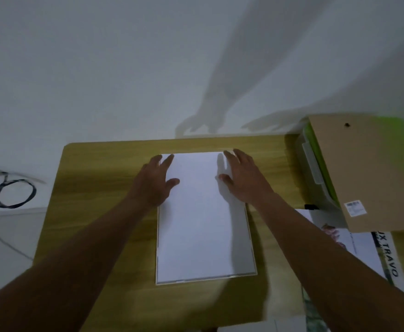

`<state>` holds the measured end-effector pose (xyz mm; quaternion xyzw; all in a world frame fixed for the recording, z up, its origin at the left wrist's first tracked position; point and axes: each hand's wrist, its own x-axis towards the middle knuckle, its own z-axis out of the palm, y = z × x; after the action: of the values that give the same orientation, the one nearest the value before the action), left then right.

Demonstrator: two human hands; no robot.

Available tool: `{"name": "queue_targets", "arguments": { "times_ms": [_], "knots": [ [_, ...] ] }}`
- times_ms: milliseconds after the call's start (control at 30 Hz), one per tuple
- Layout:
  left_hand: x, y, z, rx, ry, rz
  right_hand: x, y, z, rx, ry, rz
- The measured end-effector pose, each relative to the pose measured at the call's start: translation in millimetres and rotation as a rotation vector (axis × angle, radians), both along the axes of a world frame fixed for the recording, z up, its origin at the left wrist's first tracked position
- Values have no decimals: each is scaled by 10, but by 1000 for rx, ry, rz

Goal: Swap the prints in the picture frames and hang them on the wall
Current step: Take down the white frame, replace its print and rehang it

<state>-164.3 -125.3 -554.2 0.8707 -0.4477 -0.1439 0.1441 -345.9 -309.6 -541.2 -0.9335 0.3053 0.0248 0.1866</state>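
Head camera: we see both hands stretched forward over a wooden table (95, 188), each with its fingers straight and slightly spread, holding nothing. The left hand (156, 182) lies flat on the far left corner of a white sheet (201, 226), its thumb pointing inward across the paper. The right hand (243, 179) lies flat on the far right edge of the same sheet, fingertips reaching the far corner. The sheet runs from under both palms back toward us between the forearms, and it sits inside a thin pale frame (205, 280) whose rim shows along the near edge and both sides. To the right of the right hand, a brown board (363, 176) with a small barcode sticker leans over a green and clear plastic box (314, 168). Under the right forearm lies a printed poster (385, 255) with dark lettering. Well to the left of the left hand, a black cable (14, 194) is coiled off the table. Beyond the fingertips, the shadows of both arms fall on a pale wall (100, 68).
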Motion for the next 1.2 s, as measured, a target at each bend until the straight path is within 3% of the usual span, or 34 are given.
{"name": "queue_targets", "arguments": {
  "times_ms": [433,867,1033,1200],
  "knots": [
    [162,-362,62,163,33,90,318,-323,-98,77,36,43],
    [118,-325,89,52,119,191,287,-406,-74,134,-13,51],
    [107,-262,84,-58,168,342,291,-360,-97,102,-11,99],
    [-115,37,49,27,140,227,304,-343,-113,93,5,99]
  ]
}}
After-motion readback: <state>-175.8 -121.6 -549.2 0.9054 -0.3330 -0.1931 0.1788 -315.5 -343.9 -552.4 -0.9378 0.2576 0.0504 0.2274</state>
